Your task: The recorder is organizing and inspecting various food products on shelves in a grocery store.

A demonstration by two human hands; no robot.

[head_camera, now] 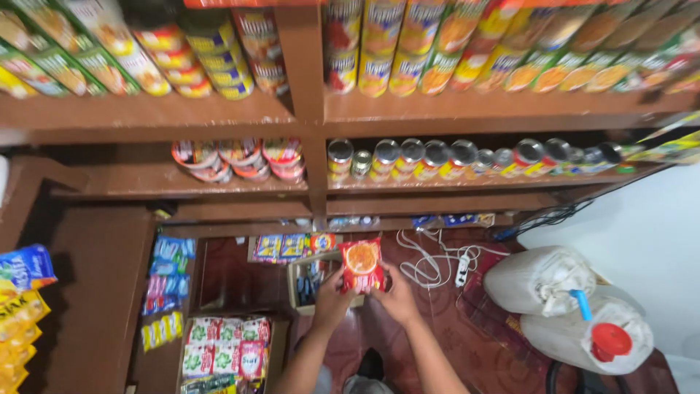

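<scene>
At your far left, yellow and blue snack packets [22, 306] hang at the edge of view, and strips of small sachets [168, 281] dangle down the brown wooden partition beside them. Below those, a cardboard box of green and white packets [226, 350] sits on the floor.

Your left hand [332, 299] is closed on the lower left edge of a red packet with an orange picture [362, 264], thumb and fingers pinching it. The packet stands upright between both hands, held above a small open cardboard box [302, 281] on the dark red floor. Your right hand [397, 295] grips the packet's lower right edge in the same way.

Just right of your hands, a tangle of white cable with a power strip [452, 266] lies on the floor. Further right, two large pale jugs [561, 299] lie tilted, one with a red cap, near the white wall.

Above everything, wooden shelves [306, 109] carry rows of cans and tins [437, 157].
</scene>
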